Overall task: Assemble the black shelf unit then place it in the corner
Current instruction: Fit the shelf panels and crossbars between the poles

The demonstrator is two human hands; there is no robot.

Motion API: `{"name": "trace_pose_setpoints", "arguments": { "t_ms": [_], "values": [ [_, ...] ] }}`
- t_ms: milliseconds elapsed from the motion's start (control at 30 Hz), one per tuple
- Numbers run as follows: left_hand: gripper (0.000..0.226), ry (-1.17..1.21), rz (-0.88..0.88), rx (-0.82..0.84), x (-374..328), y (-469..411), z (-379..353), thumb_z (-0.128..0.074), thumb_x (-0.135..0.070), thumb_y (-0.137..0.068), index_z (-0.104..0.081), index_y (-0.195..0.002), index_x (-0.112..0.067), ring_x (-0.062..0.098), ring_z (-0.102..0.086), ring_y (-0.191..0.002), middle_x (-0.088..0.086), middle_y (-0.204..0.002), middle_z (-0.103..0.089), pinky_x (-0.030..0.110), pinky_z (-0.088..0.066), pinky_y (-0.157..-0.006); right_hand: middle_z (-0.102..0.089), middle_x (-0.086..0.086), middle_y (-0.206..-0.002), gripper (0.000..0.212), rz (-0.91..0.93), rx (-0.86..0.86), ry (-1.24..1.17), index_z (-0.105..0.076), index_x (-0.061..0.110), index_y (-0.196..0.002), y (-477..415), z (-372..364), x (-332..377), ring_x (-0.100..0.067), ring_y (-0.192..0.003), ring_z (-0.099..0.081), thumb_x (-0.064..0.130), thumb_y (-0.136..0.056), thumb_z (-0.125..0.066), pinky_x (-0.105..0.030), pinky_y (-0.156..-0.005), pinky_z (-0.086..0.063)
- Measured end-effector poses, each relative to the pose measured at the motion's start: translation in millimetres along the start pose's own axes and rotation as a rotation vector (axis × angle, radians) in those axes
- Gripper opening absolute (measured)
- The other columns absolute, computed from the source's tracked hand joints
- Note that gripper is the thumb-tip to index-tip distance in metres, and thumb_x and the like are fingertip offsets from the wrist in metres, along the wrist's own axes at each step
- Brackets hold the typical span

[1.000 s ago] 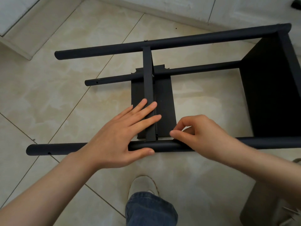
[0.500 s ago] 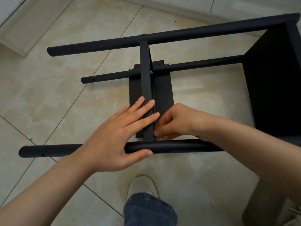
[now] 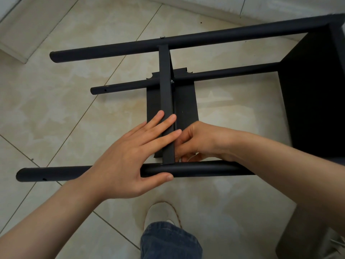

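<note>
The black shelf unit lies on its side on the tiled floor, its round poles running left to right. A middle shelf panel (image 3: 186,101) stands edge-up between the far pole (image 3: 205,39) and the near pole (image 3: 196,168); another shelf (image 3: 313,94) closes the right end. My left hand (image 3: 130,154) lies flat, fingers straight on the panel's top edge (image 3: 165,86), thumb along the near pole. My right hand (image 3: 197,141) is curled beside the panel just above the near pole, its fingertips pinching something small that is hidden from view.
A third pole (image 3: 224,73) runs lower, behind the panel, with a screw (image 3: 171,81) at the joint. White cabinet bases (image 3: 261,8) line the far side. My shoe (image 3: 160,214) and jeans leg are below the near pole. A dark object (image 3: 302,240) sits bottom right.
My right hand moved left from the near pole in to the panel's right side and curled its fingers there. The left hand stayed pressed on the panel's edge. The view shifted slightly.
</note>
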State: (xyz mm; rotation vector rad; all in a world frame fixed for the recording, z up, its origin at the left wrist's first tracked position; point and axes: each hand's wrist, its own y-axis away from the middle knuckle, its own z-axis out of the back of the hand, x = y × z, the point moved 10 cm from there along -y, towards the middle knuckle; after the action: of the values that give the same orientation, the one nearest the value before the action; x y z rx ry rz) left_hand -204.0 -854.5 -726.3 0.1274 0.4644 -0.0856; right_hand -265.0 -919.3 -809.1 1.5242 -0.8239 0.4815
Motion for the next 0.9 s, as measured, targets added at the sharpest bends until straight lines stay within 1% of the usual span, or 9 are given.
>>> {"name": "trace_pose_setpoints", "arguments": {
  "t_ms": [233,467,533,600,667,733,800,833,900],
  "values": [
    [0.079,-0.006,0.0,0.003,0,0,0,-0.055,-0.06,-0.092,-0.032,-0.158,-0.023,0.018,-0.009,-0.157,-0.004,-0.169,-0.018,0.053,-0.029,-0.121,-0.076,0.001,-0.078,0.023,-0.023,0.059,-0.046,-0.079,0.024,-0.067,1,0,-4,-0.006,-0.073,-0.072,0.014,-0.087,-0.071,-0.012,-0.06,-0.051],
    [0.079,-0.009,-0.004,-0.001,-1,0,0,-0.055,-0.06,-0.092,-0.032,-0.157,-0.024,0.018,-0.009,-0.157,-0.004,-0.169,-0.018,0.05,-0.029,-0.121,-0.074,0.005,-0.074,0.029,-0.069,0.065,0.001,-0.077,0.025,-0.061,-4,0,-10,-0.002,-0.069,-0.07,0.014,-0.088,-0.071,-0.014,-0.059,-0.051],
    [0.078,-0.005,-0.005,-0.003,-1,0,1,-0.055,-0.06,-0.092,-0.033,-0.157,-0.023,0.018,-0.009,-0.157,-0.004,-0.169,-0.018,0.051,-0.029,-0.121,-0.075,0.002,-0.079,0.024,-0.088,0.086,-0.006,-0.077,0.023,-0.065,-6,-3,-13,-0.004,-0.072,-0.07,0.016,-0.087,-0.071,-0.02,-0.064,-0.054],
    [0.078,-0.003,-0.003,-0.002,0,0,1,-0.055,-0.06,-0.092,-0.033,-0.157,-0.023,0.019,-0.009,-0.157,-0.004,-0.169,-0.018,0.052,-0.03,-0.121,-0.076,-0.003,-0.089,0.011,-0.116,0.097,0.002,-0.079,0.018,-0.079,-7,-6,-16,-0.007,-0.075,-0.07,0.019,-0.088,-0.071,-0.025,-0.069,-0.057],
    [0.078,-0.005,-0.001,-0.001,0,0,1,-0.055,-0.06,-0.092,-0.033,-0.157,-0.023,0.018,-0.009,-0.157,-0.004,-0.169,-0.017,0.053,-0.03,-0.12,-0.076,-0.008,-0.1,0.016,-0.133,0.104,0.024,-0.077,0.009,-0.096,-9,-7,-18,-0.01,-0.078,-0.07,0.022,-0.089,-0.071,-0.025,-0.073,-0.058],
    [0.078,-0.004,-0.002,-0.001,0,0,0,-0.056,-0.06,-0.092,-0.033,-0.157,-0.024,0.018,-0.009,-0.157,-0.005,-0.169,-0.017,0.054,-0.031,-0.12,-0.075,-0.01,-0.105,0.024,-0.152,0.112,0.028,-0.074,0.005,-0.103,-10,-8,-20,-0.012,-0.079,-0.069,0.023,-0.089,-0.07,-0.027,-0.076,-0.057],
    [0.078,-0.002,-0.004,-0.001,0,-1,-1,-0.056,-0.06,-0.092,-0.033,-0.157,-0.023,0.019,-0.009,-0.157,-0.004,-0.169,-0.017,0.055,-0.032,-0.119,-0.075,-0.012,-0.105,0.026,-0.163,0.125,0.025,-0.073,0.003,-0.105,-10,-8,-21,-0.015,-0.084,-0.068,0.023,-0.089,-0.069,-0.032,-0.084,-0.057],
    [0.078,-0.002,-0.005,-0.002,0,0,-1,-0.057,-0.059,-0.092,-0.034,-0.157,-0.023,0.019,-0.01,-0.157,-0.004,-0.169,-0.017,0.055,-0.032,-0.119,-0.075,-0.012,-0.103,0.024,-0.164,0.134,0.013,-0.074,0.004,-0.103,-10,-9,-21,-0.015,-0.085,-0.068,0.022,-0.089,-0.069,-0.032,-0.084,-0.057],
    [0.078,-0.001,-0.003,-0.002,0,0,0,-0.057,-0.06,-0.092,-0.034,-0.157,-0.023,0.019,-0.01,-0.157,-0.004,-0.169,-0.017,0.055,-0.032,-0.119,-0.075,-0.007,-0.093,0.013,-0.15,0.152,-0.022,-0.076,0.009,-0.094,-10,-10,-20,-0.011,-0.08,-0.068,0.02,-0.089,-0.069,-0.027,-0.075,-0.058]
  ]
}}
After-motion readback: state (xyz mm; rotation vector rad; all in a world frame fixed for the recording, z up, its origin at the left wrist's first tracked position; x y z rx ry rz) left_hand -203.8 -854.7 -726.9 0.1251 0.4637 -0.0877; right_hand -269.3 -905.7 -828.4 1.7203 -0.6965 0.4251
